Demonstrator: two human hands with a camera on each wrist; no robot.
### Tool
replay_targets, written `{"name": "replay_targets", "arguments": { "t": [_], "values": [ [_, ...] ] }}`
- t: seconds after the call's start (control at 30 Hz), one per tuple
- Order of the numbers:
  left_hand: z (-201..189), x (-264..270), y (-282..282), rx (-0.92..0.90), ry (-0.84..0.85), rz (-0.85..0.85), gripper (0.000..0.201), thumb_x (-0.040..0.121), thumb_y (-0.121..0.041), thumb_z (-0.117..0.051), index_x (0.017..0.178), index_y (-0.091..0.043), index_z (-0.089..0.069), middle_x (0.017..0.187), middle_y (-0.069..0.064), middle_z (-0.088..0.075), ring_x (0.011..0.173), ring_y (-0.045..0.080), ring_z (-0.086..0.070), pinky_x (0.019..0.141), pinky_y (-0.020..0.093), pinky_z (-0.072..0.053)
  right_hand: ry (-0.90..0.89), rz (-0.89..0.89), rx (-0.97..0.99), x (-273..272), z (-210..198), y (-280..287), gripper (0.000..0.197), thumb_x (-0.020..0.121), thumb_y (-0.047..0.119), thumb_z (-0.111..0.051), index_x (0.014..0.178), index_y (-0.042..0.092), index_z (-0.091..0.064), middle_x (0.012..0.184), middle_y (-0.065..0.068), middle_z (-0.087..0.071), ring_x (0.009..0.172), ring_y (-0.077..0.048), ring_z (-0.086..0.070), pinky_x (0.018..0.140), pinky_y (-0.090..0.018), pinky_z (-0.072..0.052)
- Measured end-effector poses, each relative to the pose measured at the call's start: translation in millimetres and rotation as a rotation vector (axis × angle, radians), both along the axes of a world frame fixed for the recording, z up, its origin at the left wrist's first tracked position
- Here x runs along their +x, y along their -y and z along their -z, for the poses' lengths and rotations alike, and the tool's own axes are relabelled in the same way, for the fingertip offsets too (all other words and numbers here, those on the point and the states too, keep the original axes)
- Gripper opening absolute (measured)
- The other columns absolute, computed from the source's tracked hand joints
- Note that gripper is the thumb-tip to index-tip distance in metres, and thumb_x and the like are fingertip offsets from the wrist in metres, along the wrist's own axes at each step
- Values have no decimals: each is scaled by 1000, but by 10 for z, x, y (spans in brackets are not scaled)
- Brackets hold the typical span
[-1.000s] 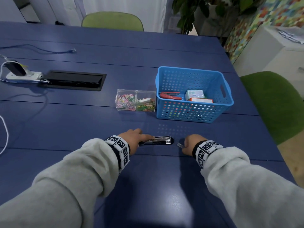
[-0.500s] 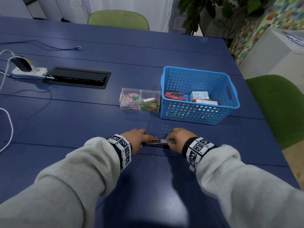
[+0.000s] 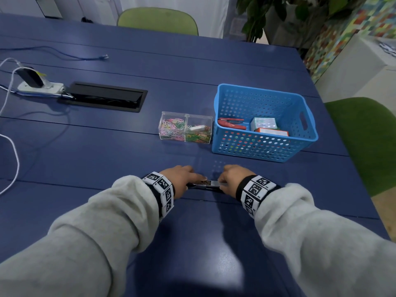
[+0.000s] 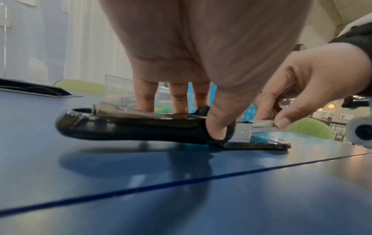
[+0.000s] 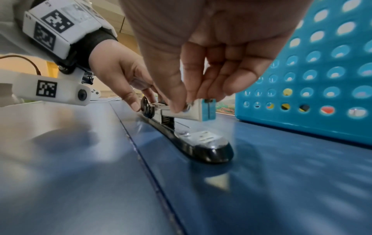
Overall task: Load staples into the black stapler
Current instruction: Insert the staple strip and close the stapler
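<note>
The black stapler (image 3: 203,185) lies on the blue table (image 3: 107,159) between my two hands. My left hand (image 3: 188,176) grips its rear body, thumb on the near side and fingers behind it (image 4: 181,117). My right hand (image 3: 225,179) pinches the front of the silver metal magazine (image 5: 187,113), which has a blue end piece and stands raised above the black base (image 5: 203,146). In the left wrist view the magazine (image 4: 259,127) sticks out of the black body (image 4: 130,128) to the right. I cannot make out any staples.
Behind the hands stands a blue perforated basket (image 3: 263,146) holding a red stapler (image 3: 231,123) and small boxes (image 3: 264,124). Left of it is a clear box of coloured paper clips (image 3: 185,130). A black cable hatch (image 3: 102,97), power strip (image 3: 40,84) and cables lie far left.
My right hand moved left from beside the stapler to its front end and took hold of the metal magazine. My left hand stayed on the stapler body.
</note>
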State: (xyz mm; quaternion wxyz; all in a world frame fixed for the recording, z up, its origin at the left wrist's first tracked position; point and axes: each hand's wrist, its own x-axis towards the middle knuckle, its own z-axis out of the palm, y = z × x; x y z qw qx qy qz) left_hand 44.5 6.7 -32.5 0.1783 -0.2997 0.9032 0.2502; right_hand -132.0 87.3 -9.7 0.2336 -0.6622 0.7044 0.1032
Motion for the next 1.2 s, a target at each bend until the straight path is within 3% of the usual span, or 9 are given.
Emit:
{"name": "replay_targets", "arguments": {
  "t": [0.13,0.27,0.4,0.53,0.67,0.77,0.9,1.03,1.2],
  "values": [
    [30,6,32,9,-21,-43,62,86,-11,-53,139,-36,-32,138,4,-42,124,28,-44,105,40,-39,3,-4,22,-23,2,33,26,86,27,-54,104,14,-68,107,-8,-55,103,-28,-55,83,-33,-45],
    [62,83,80,2,-14,-137,64,84,-17,-61,139,-30,-32,138,4,-39,124,27,-46,101,40,-43,39,38,4,-59,42,-1,26,86,28,-56,105,15,-67,112,-9,-55,103,-27,-55,89,-34,-45],
    [69,251,144,-78,63,-230,49,79,-26,-67,123,-20,-48,131,6,-43,116,28,-48,97,40,-44,58,135,34,-162,108,-61,26,84,29,-60,107,17,-64,106,-7,-53,106,-27,-53,91,-34,-44],
    [53,428,203,-147,140,-287,42,77,-41,-66,113,-21,-54,125,3,-47,114,26,-48,94,40,-45,132,274,37,-252,150,-127,27,82,33,-63,107,22,-65,115,-5,-59,108,-24,-54,95,-33,-44],
    [-71,466,235,-80,85,-341,35,77,-39,-67,107,-26,-58,111,1,-58,103,23,-56,81,32,-43,236,380,-28,-267,176,-168,26,81,31,-66,104,21,-66,105,-3,-67,101,-22,-60,93,-30,-47],
    [-259,421,239,-99,-30,-366,32,73,-37,-71,102,-27,-62,96,-6,-56,94,19,-57,76,28,-40,345,502,-106,-281,199,-189,22,79,28,-69,99,20,-67,87,2,-62,87,-17,-58,87,-27,-46],
    [-483,257,196,-143,-106,-291,31,71,-34,-72,100,-29,-63,105,-4,-65,98,20,-59,83,33,-48,402,523,-160,-270,221,-219,9,76,27,-72,80,27,-63,78,3,-59,77,-15,-53,79,-25,-44],
    [-566,25,86,-106,-220,-270,37,71,-29,-73,107,-25,-61,112,-2,-64,103,20,-59,88,30,-46,448,580,-174,-262,218,-222,26,74,25,-74,61,37,-55,63,7,-55,65,-19,-54,76,-35,-55],
    [-510,-292,-68,-82,-236,-186,41,70,-32,-74,109,-24,-61,113,3,-63,103,24,-59,90,35,-48,495,571,-220,-241,156,-223,31,75,24,-73,61,44,-54,80,1,-61,64,-21,-63,75,-37,-58]
  ]
}}
